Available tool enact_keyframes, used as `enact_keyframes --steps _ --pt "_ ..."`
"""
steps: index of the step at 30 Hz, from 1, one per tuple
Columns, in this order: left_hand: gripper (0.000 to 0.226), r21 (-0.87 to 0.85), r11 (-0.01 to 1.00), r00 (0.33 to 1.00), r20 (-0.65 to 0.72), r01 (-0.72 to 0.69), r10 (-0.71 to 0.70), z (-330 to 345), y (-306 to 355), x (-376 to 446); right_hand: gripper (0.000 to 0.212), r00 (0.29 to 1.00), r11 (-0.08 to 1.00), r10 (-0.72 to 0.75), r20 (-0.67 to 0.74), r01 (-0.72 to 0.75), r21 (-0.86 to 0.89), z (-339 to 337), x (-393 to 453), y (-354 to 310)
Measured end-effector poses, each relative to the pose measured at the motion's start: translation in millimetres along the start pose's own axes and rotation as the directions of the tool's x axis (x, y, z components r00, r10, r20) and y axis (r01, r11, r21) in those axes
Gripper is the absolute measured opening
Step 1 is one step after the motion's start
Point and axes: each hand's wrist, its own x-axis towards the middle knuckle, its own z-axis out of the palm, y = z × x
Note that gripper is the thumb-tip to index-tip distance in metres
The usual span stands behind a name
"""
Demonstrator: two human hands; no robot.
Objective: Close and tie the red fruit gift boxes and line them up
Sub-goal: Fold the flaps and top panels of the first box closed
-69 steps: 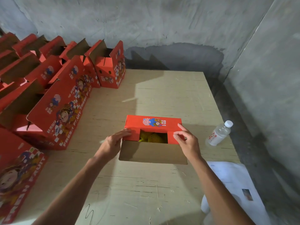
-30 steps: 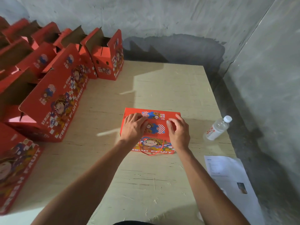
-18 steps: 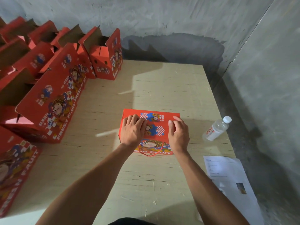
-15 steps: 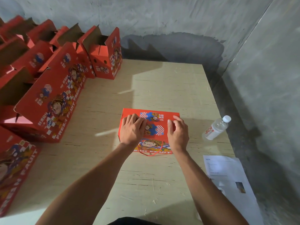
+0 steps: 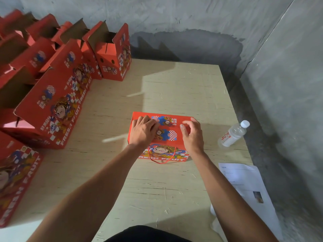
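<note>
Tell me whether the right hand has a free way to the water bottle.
Probably yes. The right hand holds nothing, and only bare table lies between it and the bottle beside the box.

gift box (image 5: 167,137): red, blue-and-white checker patches, cartoon child print, white "fresh fruit" lettering, red cord. open boxes (image 5: 57,95): same red print, brown inside. table (image 5: 174,88): pale wood. bottle (image 5: 233,134): clear, white cap, white label. paper (image 5: 244,182): white.

Plywood table (image 5: 174,88): closed red box (image 5: 167,137) central; water bottle (image 5: 232,134) right of it; paper sheet (image 5: 244,182) near-right; open red boxes (image 5: 57,88) left.
</note>
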Motion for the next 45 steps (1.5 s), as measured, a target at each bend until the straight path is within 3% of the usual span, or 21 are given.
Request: enact_keyframes --steps 2,5,9,12,17,24,36,45 --pt "0.027 -0.006 0.999 0.999 0.017 0.047 -0.047 0.5 -0.1 1.7 0.035 0.999 0.999 0.033 0.012 -0.033 0.007 -0.5 1.4 -1.2" --pt "0.062 0.039 0.975 0.976 0.001 0.219 -0.219 0.1 -3.8 2.6 0.049 0.997 0.997 0.071 0.006 -0.071 -0.003 0.1 0.5 -1.4" --pt "0.118 -0.040 0.870 0.869 0.093 0.491 -0.486 -6.2 -8.1 3.8 0.066 0.995 0.993 0.103 0.017 -0.101 -0.055 0.6 -0.7 0.4" --pt "0.133 -0.091 0.814 0.816 0.152 0.574 -0.558 -7.5 -7.5 4.0 0.067 0.992 0.987 0.124 0.024 -0.121 -0.104 0.8 -1.9 -1.5" --pt "0.132 -0.097 0.824 0.828 0.122 0.558 -0.547 -5.8 -10.5 4.1 0.051 0.978 0.978 0.209 0.022 -0.209 -0.030 2.2 -0.1 -3.3" --pt "0.126 -0.106 0.823 0.828 0.116 0.559 -0.548 -7.3 -9.3 3.7 0.053 0.947 0.924 0.318 0.046 -0.321 0.206 1.1 -1.2 8.7" --pt "0.118 -0.116 0.818 0.825 0.114 0.564 -0.553 -8.0 -9.0 3.3 0.049 0.951 0.929 0.310 -0.006 -0.301 0.213 3.2 -1.9 7.2" --pt "0.080 -0.209 0.751 0.777 0.238 0.626 -0.582 -17.0 -18.4 12.3 0.047 0.925 0.909 0.341 0.166 -0.369 0.193 -12.6 7.4 8.8"
